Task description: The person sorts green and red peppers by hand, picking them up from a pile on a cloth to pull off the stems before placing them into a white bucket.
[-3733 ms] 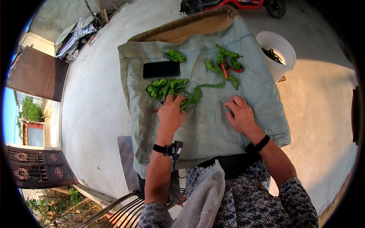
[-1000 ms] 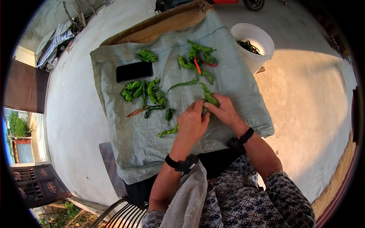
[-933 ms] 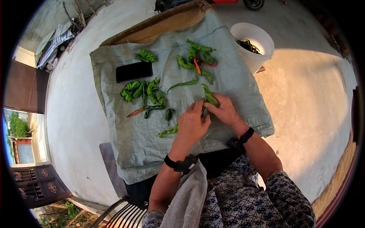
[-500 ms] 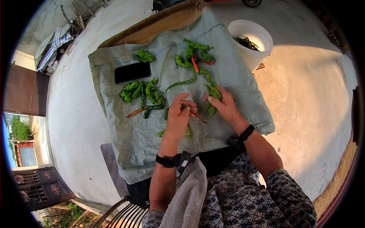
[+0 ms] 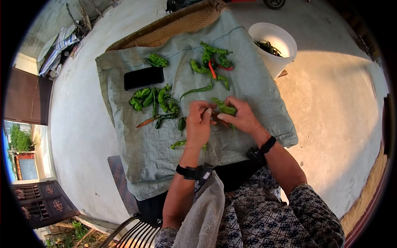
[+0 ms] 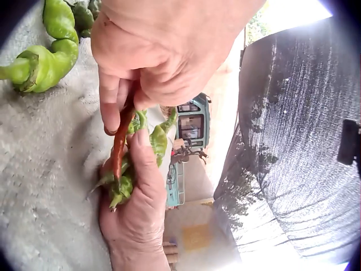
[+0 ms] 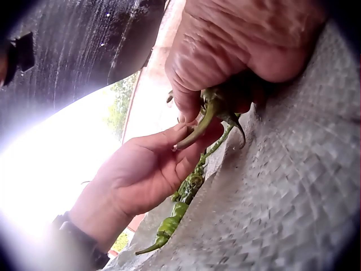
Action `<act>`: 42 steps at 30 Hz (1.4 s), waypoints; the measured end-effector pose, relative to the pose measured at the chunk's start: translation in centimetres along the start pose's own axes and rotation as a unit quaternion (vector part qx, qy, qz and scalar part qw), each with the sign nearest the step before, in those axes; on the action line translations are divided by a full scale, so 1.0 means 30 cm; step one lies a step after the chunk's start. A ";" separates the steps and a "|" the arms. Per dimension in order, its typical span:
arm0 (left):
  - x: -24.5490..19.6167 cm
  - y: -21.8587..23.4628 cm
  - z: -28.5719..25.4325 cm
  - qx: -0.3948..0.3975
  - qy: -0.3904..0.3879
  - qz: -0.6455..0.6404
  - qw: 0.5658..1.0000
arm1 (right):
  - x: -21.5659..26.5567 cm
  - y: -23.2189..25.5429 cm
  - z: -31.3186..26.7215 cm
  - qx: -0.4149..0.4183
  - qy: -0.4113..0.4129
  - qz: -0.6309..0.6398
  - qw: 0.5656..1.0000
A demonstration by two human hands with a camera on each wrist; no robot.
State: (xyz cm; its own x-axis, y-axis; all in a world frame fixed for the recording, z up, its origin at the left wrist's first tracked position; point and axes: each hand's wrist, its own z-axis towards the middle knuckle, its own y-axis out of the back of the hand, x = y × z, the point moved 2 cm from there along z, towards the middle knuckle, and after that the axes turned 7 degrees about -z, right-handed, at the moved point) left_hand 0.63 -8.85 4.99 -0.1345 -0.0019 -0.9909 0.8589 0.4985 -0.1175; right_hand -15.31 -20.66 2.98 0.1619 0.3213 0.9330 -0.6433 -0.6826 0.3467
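In the head view my left hand (image 5: 199, 124) pinches a slender red chili pepper (image 6: 119, 147), whose far end reaches the right hand. My right hand (image 5: 243, 118) holds green chili peppers (image 5: 224, 107) between thumb and fingers. From the left wrist, the right thumb lies across these green peppers and the red one, with stems sticking out below. The two hands meet close over a grey-green woven sack (image 5: 153, 165). Loose green peppers (image 5: 142, 98) and an orange-red pepper (image 5: 145, 122) lie left of the hands. Another green pepper (image 5: 178, 144) lies partly behind the left hand.
A black phone (image 5: 144, 78) lies on the sack, with a single green pepper (image 5: 157, 60) above it. A heap of green and red peppers (image 5: 212, 62) is farther right. Beyond the sack's right edge stands a white bucket (image 5: 275, 62) containing dark green peppers.
From lying bare on the sack, the right hand has come to hold green peppers. The left hand left the pile and, in the last half second, brought the red chili pepper rightward to the right hand.
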 end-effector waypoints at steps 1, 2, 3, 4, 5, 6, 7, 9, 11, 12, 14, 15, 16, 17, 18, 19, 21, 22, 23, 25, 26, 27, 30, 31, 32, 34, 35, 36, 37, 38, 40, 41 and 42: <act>-0.007 -0.007 -0.002 -0.001 0.003 0.011 1.000 | 0.002 -0.005 -0.003 0.015 -0.037 0.043 0.998; -0.016 -0.013 -0.004 -0.002 0.005 0.022 1.000 | 0.005 -0.011 -0.007 0.029 -0.073 0.086 0.993; -0.020 -0.017 -0.005 -0.003 0.007 0.032 0.999 | 0.006 -0.017 -0.009 0.044 -0.109 0.128 0.985; -0.017 -0.016 -0.005 -0.003 -0.006 0.051 0.999 | 0.012 -0.017 -0.008 0.039 -0.083 0.089 0.992; -0.013 -0.016 -0.005 -0.003 -0.020 0.068 0.997 | 0.016 -0.015 -0.005 0.034 -0.056 0.049 0.997; -0.009 -0.017 -0.005 -0.002 -0.034 0.086 0.996 | 0.021 -0.012 -0.003 0.028 -0.029 0.008 0.999; -0.015 -0.021 -0.007 -0.004 -0.041 0.107 0.993 | 0.019 -0.015 -0.001 0.022 -0.010 -0.002 1.000; -0.030 -0.025 -0.013 -0.006 -0.055 0.149 0.987 | 0.012 -0.022 0.000 0.009 0.030 -0.023 0.999; -0.028 -0.022 -0.019 -0.005 -0.076 0.162 0.984 | 0.017 -0.019 -0.002 0.019 0.018 -0.039 0.999; -0.027 -0.021 -0.023 -0.005 -0.087 0.170 0.982 | 0.020 -0.019 -0.002 0.024 0.013 -0.047 0.999; -0.026 -0.027 -0.037 -0.022 -0.092 0.164 0.982 | 0.013 -0.022 -0.001 0.015 0.024 -0.055 0.998; -0.025 -0.030 -0.045 -0.030 -0.094 0.161 0.982 | 0.010 -0.022 -0.001 0.011 0.029 -0.060 0.998; -0.009 -0.028 -0.053 -0.042 -0.081 0.149 0.985 | 0.010 -0.019 -0.001 0.015 0.006 -0.045 0.999; 0.013 -0.024 -0.061 -0.054 -0.069 0.137 0.987 | 0.012 -0.016 -0.001 0.020 -0.017 -0.029 0.999; 0.036 -0.018 -0.074 -0.065 -0.056 0.124 0.989 | 0.013 -0.015 -0.002 0.025 -0.040 -0.014 0.999; 0.029 -0.025 -0.085 -0.036 -0.091 0.209 0.973 | 0.018 -0.004 0.000 0.017 -0.034 0.002 0.999; 0.010 -0.024 -0.129 0.017 -0.153 0.377 0.913 | 0.018 -0.010 -0.006 0.007 -0.025 0.039 0.999; -0.003 -0.039 -0.148 0.024 -0.157 0.398 0.904 | 0.020 -0.011 -0.006 0.000 -0.017 0.035 0.999; -0.021 -0.061 -0.166 0.030 -0.161 0.419 0.893 | 0.022 -0.010 -0.005 -0.007 -0.009 0.031 0.999; -0.026 -0.086 -0.189 0.032 -0.160 0.442 0.882 | 0.026 -0.009 -0.004 -0.013 -0.011 0.045 0.999; -0.023 -0.092 -0.196 0.027 -0.156 0.444 0.882 | 0.028 -0.009 -0.005 -0.014 -0.022 0.063 0.998; -0.020 -0.098 -0.201 0.022 -0.152 0.447 0.881 | 0.028 -0.008 -0.005 -0.014 -0.032 0.081 0.996; 0.017 -0.104 -0.211 0.040 -0.155 0.484 0.860 | 0.014 -0.007 -0.004 -0.023 -0.050 0.148 0.987; 0.025 -0.109 -0.213 0.045 -0.164 0.493 0.853 | 0.018 -0.005 -0.003 -0.027 -0.052 0.156 0.986; 0.031 -0.113 -0.215 0.050 -0.173 0.502 0.846 | 0.022 -0.004 -0.002 -0.031 -0.055 0.165 0.984; 0.034 -0.118 -0.214 0.061 -0.181 0.516 0.835 | 0.026 -0.003 0.003 -0.040 -0.060 0.170 0.983; 0.030 -0.118 -0.214 0.066 -0.180 0.521 0.832 | 0.024 -0.005 0.004 -0.045 -0.063 0.167 0.983; 0.029 -0.117 -0.214 0.072 -0.179 0.526 0.828 | 0.023 -0.004 0.007 -0.050 -0.066 0.164 0.983; 0.033 -0.115 -0.213 0.071 -0.183 0.526 0.828 | 0.042 0.005 0.011 -0.052 -0.082 0.159 0.983; 0.039 -0.114 -0.212 0.069 -0.186 0.527 0.827 | 0.063 0.018 0.012 -0.055 -0.097 0.153 0.982; 0.049 -0.115 -0.214 0.071 -0.188 0.538 0.818 | 0.099 0.054 0.025 -0.055 -0.114 0.131 0.983; 0.053 -0.116 -0.216 0.074 -0.189 0.550 0.810 | 0.106 0.095 0.045 -0.053 -0.116 0.114 0.985; 0.055 -0.118 -0.216 0.077 -0.189 0.561 0.802 | 0.117 0.140 0.069 -0.051 -0.117 0.097 0.987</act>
State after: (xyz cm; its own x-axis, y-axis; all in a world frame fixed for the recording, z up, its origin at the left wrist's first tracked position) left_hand -5.83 -4.99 4.18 0.9007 0.0960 -0.4238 0.3887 0.2581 0.8845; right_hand -15.89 -23.76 7.90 0.1887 0.0235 0.9818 -0.7495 -0.6425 0.1594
